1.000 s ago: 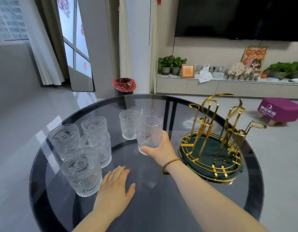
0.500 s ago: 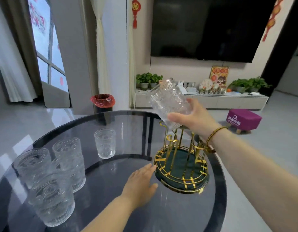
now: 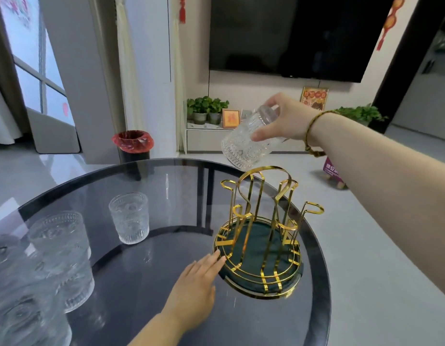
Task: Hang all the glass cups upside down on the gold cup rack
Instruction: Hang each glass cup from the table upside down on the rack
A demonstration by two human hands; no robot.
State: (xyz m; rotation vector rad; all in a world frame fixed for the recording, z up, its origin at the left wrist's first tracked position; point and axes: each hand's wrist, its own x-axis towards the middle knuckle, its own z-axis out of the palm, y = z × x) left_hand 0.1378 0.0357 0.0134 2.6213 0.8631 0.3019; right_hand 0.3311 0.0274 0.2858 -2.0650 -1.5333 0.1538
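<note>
My right hand [image 3: 282,121] grips a ribbed glass cup [image 3: 246,143] by its base, tilted mouth-down just above the top loop of the gold cup rack [image 3: 260,221]. The rack stands on a round dark-green tray with a gold rim [image 3: 278,292], and all its hooks are bare. My left hand [image 3: 194,288] lies flat on the table, fingertips touching the tray's left rim. One cup [image 3: 129,217] stands upright mid-table. Several more cups [image 3: 64,255] stand clustered at the left edge, blurred.
The round dark glass table [image 3: 151,270] has its curved edge close behind and right of the rack. Beyond it are a bin with a red liner [image 3: 132,143], a low cabinet with potted plants [image 3: 207,108] and a wall-mounted television [image 3: 291,33].
My right hand lifted a cup off the table, carried it right and turned it mouth-down over the rack. My left hand slid right to the tray's rim. The view swung right.
</note>
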